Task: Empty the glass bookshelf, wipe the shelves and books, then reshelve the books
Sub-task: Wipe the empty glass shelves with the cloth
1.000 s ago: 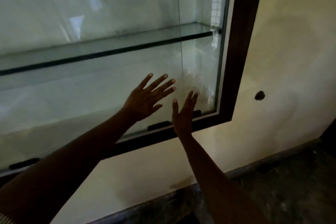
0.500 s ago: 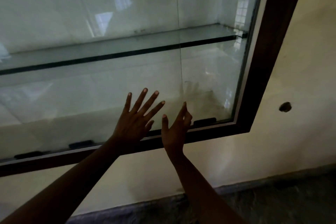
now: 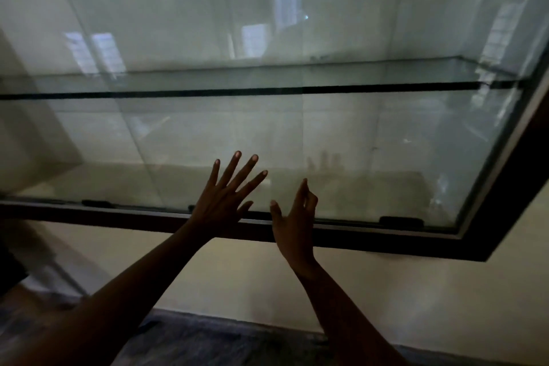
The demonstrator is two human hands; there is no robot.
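Note:
A glass-fronted bookshelf with a dark frame [image 3: 505, 217] is set into a cream wall. Behind its sliding glass door [image 3: 356, 142] I see a glass shelf [image 3: 267, 89] and a pale bottom shelf; no books show on either. My left hand [image 3: 225, 199] lies flat with spread fingers on the lower part of the glass. Just to its right is my right hand [image 3: 294, 220], upright with fingers loosely bent, close to the glass and holding nothing. Whether it touches the glass is unclear.
Small black door handles [image 3: 401, 220] sit along the bottom rail. Below the frame is the cream wall [image 3: 237, 270], then a dark floor [image 3: 208, 342]. The glass carries window reflections and smudges.
Both hands have slid left along the glass, away from the right frame, and my view has followed. My right hand's fingers have gone from straight to loosely bent.

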